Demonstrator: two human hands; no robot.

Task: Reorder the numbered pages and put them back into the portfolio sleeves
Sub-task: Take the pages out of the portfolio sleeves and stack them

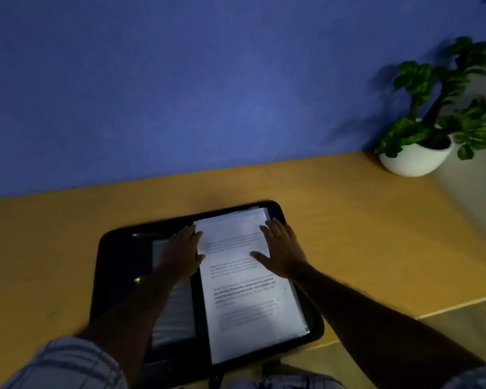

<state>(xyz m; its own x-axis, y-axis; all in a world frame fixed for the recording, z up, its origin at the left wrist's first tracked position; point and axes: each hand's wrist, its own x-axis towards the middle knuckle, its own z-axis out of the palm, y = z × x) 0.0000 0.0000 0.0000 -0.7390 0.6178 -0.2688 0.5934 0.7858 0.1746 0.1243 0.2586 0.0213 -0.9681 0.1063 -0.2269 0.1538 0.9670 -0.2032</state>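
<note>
A black portfolio lies open on the yellow-orange table. Its right half holds a white printed page with lines of text, lying in or on a clear sleeve. My left hand lies flat with straight fingers on the page's upper left edge, near the spine. Flat as well, my right hand presses the page's upper right part with fingers spread. The left half shows a glossy sleeve, partly hidden under my left forearm. The scene is dim and slightly blurred.
A white bowl-shaped pot with a green plant stands at the table's far right corner against the blue wall. The table's right edge runs just beyond the portfolio, with floor below it.
</note>
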